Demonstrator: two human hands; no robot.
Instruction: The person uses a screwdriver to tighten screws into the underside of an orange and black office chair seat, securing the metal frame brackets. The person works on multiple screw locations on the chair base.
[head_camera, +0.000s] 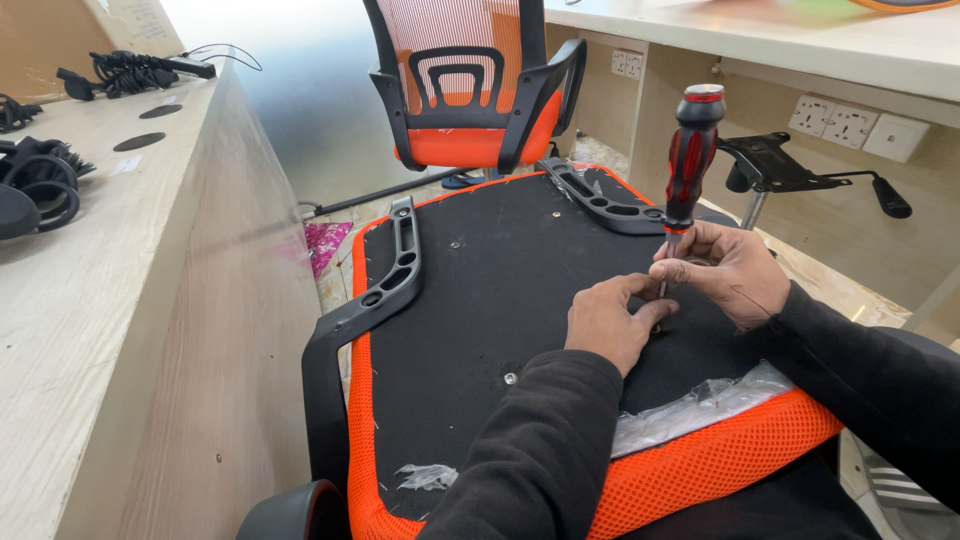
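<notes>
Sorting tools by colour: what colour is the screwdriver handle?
Red and black screwdriver handle, clearest in the head view.

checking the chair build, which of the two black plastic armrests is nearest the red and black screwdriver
The black plastic armrest on the seat's right edge: the red and black screwdriver stands just beside it. The other armrest lies across the seat.

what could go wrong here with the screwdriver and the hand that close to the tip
1. The left hand rests right beside the tip of the screwdriver; if the tip slips, it could jab those fingers.
2. The right hand grips only the thin shaft low down, leaving the tall handle free above, so the tool may tilt off line.
3. The loose plastic wrap lies near both sleeves on the seat underside and could snag or shift underhand.
</notes>
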